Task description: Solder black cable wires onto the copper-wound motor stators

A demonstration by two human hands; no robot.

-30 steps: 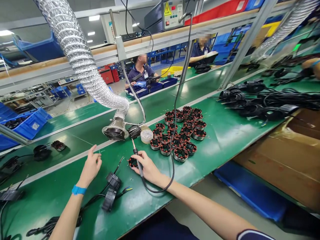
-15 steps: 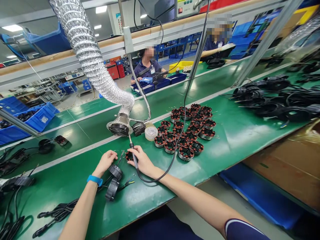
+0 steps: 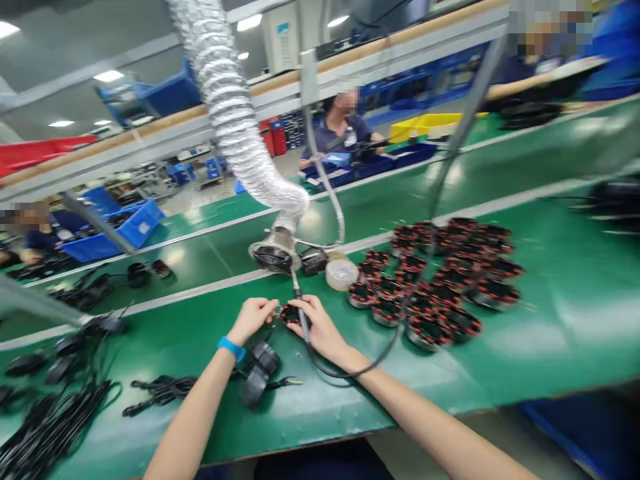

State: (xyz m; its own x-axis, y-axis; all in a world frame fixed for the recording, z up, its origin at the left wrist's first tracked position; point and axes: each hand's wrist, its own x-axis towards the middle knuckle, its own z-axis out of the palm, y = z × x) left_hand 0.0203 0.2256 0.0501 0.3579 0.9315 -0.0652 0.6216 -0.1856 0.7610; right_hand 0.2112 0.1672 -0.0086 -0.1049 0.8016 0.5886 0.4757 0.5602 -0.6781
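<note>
1. Right hand [image 3: 323, 327]: your grip is closed around the soldering iron [image 3: 299, 295], with the wound ring [image 3: 289, 314] at its fingertips.
2. Left hand [image 3: 251, 319]: just beside the ring; I cannot tell whether it grips anything.
3. You seem to be positioning the ring; next calls for steadiness.

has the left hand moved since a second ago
Yes, rightward: judged against the black fan under the silver duct, the left hand now sits closer to the right hand.
</note>
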